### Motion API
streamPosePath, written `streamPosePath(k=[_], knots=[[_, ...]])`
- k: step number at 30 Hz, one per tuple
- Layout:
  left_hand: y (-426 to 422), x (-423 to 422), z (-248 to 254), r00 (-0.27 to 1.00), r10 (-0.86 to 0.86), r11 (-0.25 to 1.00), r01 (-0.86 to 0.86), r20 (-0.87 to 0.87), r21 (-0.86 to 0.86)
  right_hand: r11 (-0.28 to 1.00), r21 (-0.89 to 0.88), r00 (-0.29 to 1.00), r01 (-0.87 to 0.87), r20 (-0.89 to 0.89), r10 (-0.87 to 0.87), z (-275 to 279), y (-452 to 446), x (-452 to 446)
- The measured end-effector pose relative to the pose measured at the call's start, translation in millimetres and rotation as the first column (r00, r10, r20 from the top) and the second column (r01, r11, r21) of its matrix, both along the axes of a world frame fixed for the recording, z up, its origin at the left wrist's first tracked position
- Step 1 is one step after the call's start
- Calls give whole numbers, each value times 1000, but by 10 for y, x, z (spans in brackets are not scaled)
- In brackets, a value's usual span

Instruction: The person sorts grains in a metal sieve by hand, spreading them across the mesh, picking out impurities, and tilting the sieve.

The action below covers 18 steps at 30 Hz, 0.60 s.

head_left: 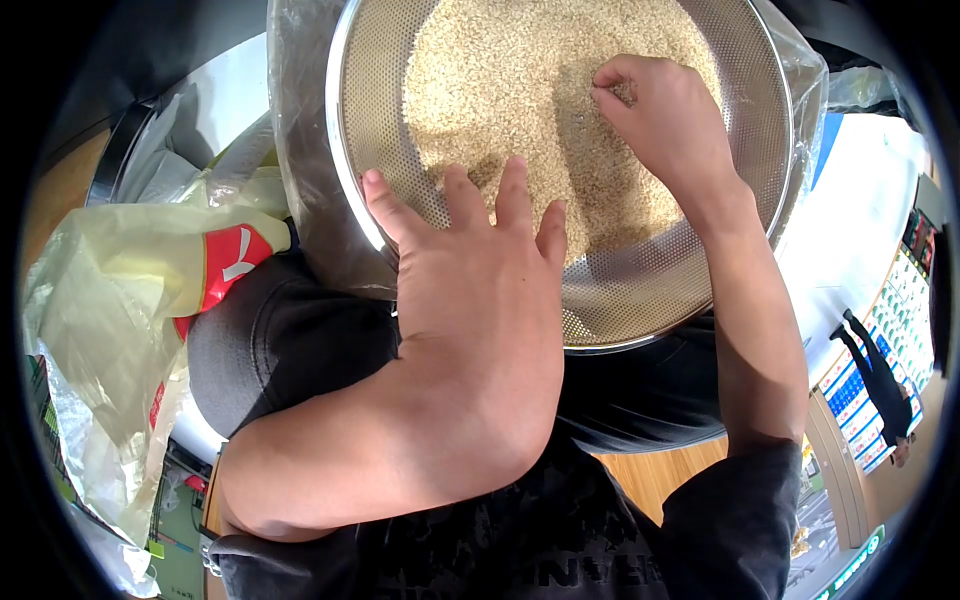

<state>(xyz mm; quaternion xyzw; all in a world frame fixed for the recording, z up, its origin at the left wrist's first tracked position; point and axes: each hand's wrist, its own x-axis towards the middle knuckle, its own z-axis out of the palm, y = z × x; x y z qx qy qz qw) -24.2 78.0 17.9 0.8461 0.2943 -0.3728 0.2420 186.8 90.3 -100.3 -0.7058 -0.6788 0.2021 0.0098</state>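
Observation:
A round perforated metal colander point(372, 110) rests over my lap, holding a broad layer of pale, rice-like grain point(500, 80). My left hand point(480, 260) is spread palm down above the colander's near left side, its fingers apart with nothing held. Its fingertips reach the rim and the near edge of the grain; whether they touch, I cannot tell. Over the right part of the grain, my right hand point(665, 120) has thumb and index finger pinched together. Anything between those fingertips is too small to make out. A shadow falls on the grain beside it.
Clear plastic sheeting point(305, 190) surrounds the colander. A yellowish plastic bag point(130, 260) with a red label lies at the left by my knee. A white surface point(850, 220) extends on the right. Another person point(880, 385) stands far off at the right.

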Motion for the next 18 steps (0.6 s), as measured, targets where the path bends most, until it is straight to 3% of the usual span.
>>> streamPosePath(k=[8, 11, 18], knots=[[-3, 10, -4, 1000, 1, 1000, -1, -3, 10, 997, 77, 1000, -21, -8, 22, -31, -15, -22], [-4, 15, -3, 1000, -7, 1000, 7, -9, 15, 1000, 7, 999, -30, 39, 29, -14, -9, -27], [0, 33, 10, 999, -11, 1000, 11, -36, 6, 996, 38, 996, -80, 52, 78, -13, 0, -15]])
